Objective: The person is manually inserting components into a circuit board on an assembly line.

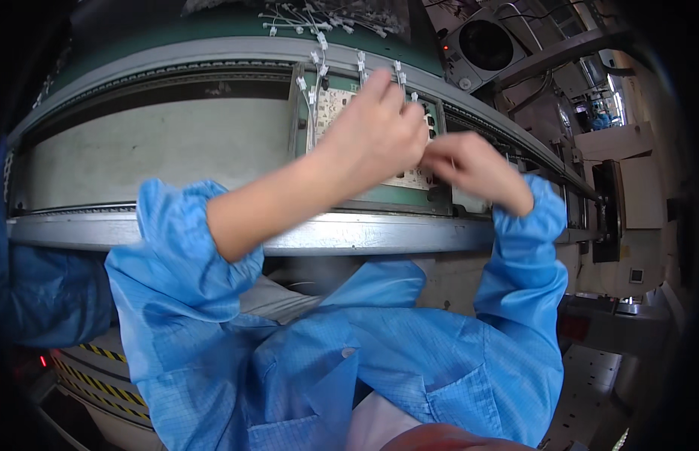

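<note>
A cream-coloured circuit board (330, 105) lies in a green carrier (370, 197) on the conveyor. My left hand (383, 131) is over the board with its fingers curled in, hiding much of it. Whatever those fingers pinch is out of sight. At the board's right side, my right hand (470, 164) is closed with thumb and fingertips together, slightly blurred; I cannot make out what is in it. Short cables with white connectors (302, 84) lie along the board's left side and far edge, and one connector (398, 66) rests just beyond my left hand.
A pile of white-ended cables (327, 16) lies on the green surface beyond the conveyor. The metal rail (379, 234) runs along the near side. At the far right stands a device with a round black fan (485, 45). Another person's blue sleeve (52, 297) is at the left edge.
</note>
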`<state>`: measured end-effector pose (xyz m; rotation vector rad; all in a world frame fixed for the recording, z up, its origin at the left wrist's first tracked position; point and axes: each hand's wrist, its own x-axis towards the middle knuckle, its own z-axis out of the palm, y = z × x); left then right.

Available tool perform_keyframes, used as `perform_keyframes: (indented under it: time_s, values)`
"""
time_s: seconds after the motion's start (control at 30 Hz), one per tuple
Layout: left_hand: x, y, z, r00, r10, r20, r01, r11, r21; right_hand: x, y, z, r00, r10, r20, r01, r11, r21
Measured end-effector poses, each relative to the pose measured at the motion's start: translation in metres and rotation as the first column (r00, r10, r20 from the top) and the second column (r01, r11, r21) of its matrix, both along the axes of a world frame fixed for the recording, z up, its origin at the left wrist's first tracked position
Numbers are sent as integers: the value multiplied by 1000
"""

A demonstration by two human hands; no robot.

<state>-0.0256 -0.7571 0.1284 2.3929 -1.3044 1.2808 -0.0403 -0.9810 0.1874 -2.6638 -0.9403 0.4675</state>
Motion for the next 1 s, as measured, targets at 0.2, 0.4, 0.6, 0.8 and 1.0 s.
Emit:
perform_keyframes:
  time_s: [0.2, 0.4, 0.6, 0.8, 1.0]
  values:
    - [-23, -7, -18, 974, 17, -226, 3, 996, 89, 123, 27, -11, 898, -86, 432, -32, 965, 259]
    - [-22, -2, -28, 902, -5, -431, -9, 999, -30, 224, 84, -60, 805, -144, 576, 110, 989, 93]
    - [-22, -2, -26, 878, -34, -478, 3, 998, -65, 234, 82, -78, 859, -237, 455, 209, 972, 111]
    - [-23, 3, -24, 884, 1, -468, -14, 1000, -24, 185, 83, -26, 872, -245, 423, 422, 813, -400]
    - [-22, 2, -23, 880, 8, -475, -25, 999, -30, 200, 96, -28, 862, -252, 441, 439, 806, -397]
